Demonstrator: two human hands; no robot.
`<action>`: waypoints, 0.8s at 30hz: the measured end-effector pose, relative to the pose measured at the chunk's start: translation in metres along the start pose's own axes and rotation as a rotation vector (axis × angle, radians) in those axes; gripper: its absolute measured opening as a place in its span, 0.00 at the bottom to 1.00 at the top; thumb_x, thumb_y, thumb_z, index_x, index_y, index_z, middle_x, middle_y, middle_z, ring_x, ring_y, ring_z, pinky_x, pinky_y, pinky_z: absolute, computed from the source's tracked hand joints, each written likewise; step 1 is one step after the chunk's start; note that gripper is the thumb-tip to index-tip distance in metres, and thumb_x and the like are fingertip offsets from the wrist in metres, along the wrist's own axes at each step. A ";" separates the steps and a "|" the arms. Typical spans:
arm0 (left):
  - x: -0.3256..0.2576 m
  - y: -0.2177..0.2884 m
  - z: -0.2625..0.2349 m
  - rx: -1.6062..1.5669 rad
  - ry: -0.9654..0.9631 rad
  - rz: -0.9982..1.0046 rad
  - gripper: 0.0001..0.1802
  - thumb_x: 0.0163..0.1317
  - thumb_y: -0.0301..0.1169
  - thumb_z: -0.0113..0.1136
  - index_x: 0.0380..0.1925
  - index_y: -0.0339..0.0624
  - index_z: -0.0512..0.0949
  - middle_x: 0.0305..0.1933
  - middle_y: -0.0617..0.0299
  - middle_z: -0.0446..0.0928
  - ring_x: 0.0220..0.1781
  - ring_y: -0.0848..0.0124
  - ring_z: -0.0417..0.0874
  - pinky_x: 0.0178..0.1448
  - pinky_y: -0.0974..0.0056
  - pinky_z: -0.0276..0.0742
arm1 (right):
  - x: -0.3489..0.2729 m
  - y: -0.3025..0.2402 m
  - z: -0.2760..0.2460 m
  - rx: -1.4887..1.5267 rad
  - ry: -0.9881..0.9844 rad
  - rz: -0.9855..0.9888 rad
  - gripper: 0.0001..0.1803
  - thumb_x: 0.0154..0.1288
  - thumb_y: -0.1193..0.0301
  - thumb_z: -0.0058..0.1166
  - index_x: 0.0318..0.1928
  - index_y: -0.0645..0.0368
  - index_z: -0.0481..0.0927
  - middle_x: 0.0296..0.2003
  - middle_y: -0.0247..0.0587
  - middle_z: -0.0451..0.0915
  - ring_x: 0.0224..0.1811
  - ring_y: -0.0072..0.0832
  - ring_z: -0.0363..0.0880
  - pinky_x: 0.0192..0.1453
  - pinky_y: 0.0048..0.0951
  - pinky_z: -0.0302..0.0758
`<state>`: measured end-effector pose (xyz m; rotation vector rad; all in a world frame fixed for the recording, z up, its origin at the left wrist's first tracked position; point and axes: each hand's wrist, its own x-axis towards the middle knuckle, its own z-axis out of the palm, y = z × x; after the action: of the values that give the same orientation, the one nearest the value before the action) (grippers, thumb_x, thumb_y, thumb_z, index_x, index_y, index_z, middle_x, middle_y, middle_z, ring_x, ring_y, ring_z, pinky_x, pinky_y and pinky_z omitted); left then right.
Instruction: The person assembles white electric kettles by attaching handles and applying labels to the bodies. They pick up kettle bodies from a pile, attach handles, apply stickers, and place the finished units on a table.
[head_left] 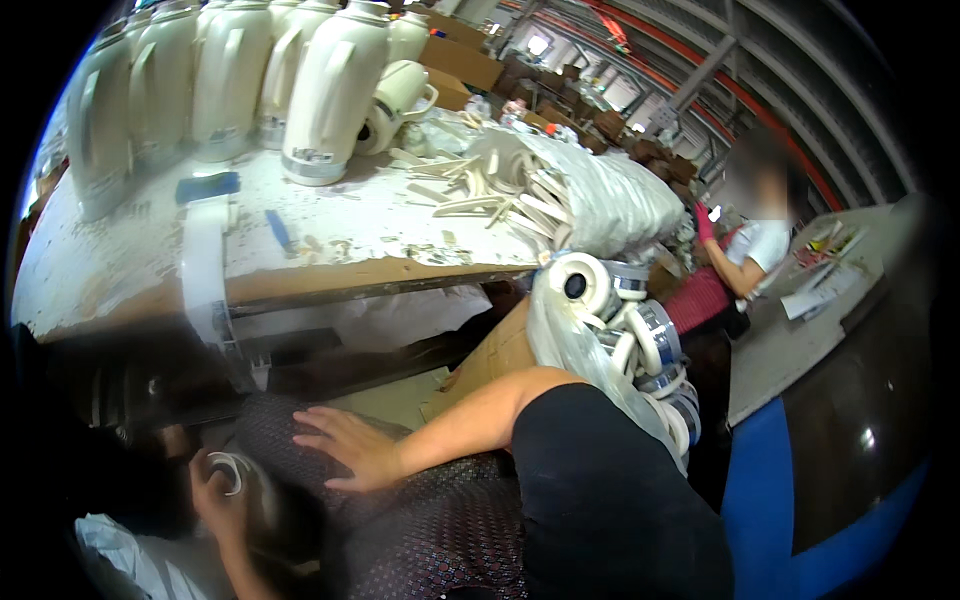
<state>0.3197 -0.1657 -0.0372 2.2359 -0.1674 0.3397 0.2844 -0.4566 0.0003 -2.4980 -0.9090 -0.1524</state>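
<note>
At the lower left, my left hand (217, 500) curls its fingers around the rim of a shadowed flask body (262, 505). A white ring (232, 472) shows at its mouth; the rest is dark and blurred. My right hand (355, 450) lies with fingers spread on dark patterned cloth (440, 530) over my lap, holding nothing. Beyond both hands is a paint-worn white table (350, 225). Cream vacuum flasks (335, 95) with handles stand on its left part, and one flask (400, 100) lies tilted behind them.
Loose cream handles (490, 190) spill from a plastic bag (625, 205) on the table. To my right, another bag (565, 330) holds white ringed parts (655, 335). A person (745, 250) with a pink glove sits near a grey table (800, 340). White strapping (205, 265) hangs off the edge.
</note>
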 end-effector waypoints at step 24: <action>-0.035 -0.017 0.043 0.116 -0.003 0.159 0.16 0.42 0.24 0.71 0.13 0.33 0.69 0.61 0.43 0.74 0.55 0.48 0.80 0.57 0.57 0.75 | -0.025 0.018 -0.003 0.032 0.118 0.017 0.48 0.51 0.60 0.68 0.71 0.53 0.59 0.73 0.53 0.51 0.74 0.56 0.49 0.76 0.54 0.52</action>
<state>0.2979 -0.1883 -0.0863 2.3440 -0.3356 0.4411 0.2768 -0.4841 -0.0103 -2.4380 -0.8351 -0.2740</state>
